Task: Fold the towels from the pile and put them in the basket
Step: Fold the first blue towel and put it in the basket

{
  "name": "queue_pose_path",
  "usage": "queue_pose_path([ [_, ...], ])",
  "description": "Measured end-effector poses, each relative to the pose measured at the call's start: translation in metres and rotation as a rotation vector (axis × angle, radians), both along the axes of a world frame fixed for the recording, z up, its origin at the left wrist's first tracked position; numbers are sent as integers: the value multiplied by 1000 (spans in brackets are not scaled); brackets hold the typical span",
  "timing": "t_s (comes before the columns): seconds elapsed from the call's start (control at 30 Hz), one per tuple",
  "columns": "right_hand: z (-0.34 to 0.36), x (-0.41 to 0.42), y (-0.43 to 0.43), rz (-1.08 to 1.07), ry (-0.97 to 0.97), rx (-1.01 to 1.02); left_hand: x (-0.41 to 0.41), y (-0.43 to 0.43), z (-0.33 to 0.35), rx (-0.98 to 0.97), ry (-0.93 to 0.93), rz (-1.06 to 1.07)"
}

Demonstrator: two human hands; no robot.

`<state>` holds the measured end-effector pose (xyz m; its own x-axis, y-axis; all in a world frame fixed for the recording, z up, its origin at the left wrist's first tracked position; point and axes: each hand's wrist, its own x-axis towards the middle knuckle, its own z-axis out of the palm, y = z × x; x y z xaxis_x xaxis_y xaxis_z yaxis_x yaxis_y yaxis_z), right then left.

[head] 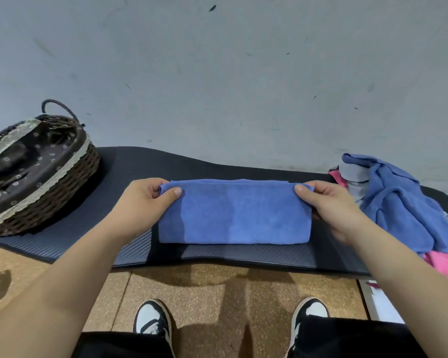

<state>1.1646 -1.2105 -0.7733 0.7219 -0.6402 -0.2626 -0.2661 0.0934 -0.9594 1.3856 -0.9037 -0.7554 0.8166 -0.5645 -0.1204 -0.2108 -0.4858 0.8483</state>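
Observation:
A blue towel point(233, 213), folded into a flat rectangle, lies in the middle of a dark mat point(130, 166). My left hand point(142, 202) pinches its far left corner between thumb and fingers. My right hand point(331, 202) pinches the far right corner the same way. At the left end of the mat stands a dark wicker basket point(70, 177) with a brown flowered lining and a lace rim; no towel shows inside it. The pile of towels point(398, 202), blue, grey and pink, lies crumpled at the right end of the mat.
A grey wall point(217, 73) rises right behind the mat. The mat lies on a speckled brown floor point(204, 288), where my two black-and-white shoes stand. A white object point(380, 303) sits at the lower right, and a blurred object at the left edge.

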Motion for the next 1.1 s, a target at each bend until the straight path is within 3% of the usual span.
queue_pose_path([
  [0.1, -15, 32, -3, -124, 36, -87, 18, -27, -16, 81, -14, 86],
  [0.2, -27, 51, -1, -111, 204, -253, 31, -44, -37, 244, -46, 131],
  [0.3, -34, 56, -6, -123, 292, -318, 38, -46, -49, 274, -38, 178],
  [0.77, -25, 69, -5, -303, 274, -398, 37, -59, -41, 309, -172, 217],
  [0.87, -16, 67, 1, -181, 256, -589, 38, -57, -42, 408, -174, 145],
  [0.93, -17, 68, 10, 8, 252, -654, 36, -59, -42, 406, -119, 137],
  [1.03, -30, 66, 20, 319, 419, -673, 31, -65, -37, 377, -42, 159],
  [1.1, -36, 64, 20, 412, 507, -691, 31, -67, -35, 414, 0, 166],
])
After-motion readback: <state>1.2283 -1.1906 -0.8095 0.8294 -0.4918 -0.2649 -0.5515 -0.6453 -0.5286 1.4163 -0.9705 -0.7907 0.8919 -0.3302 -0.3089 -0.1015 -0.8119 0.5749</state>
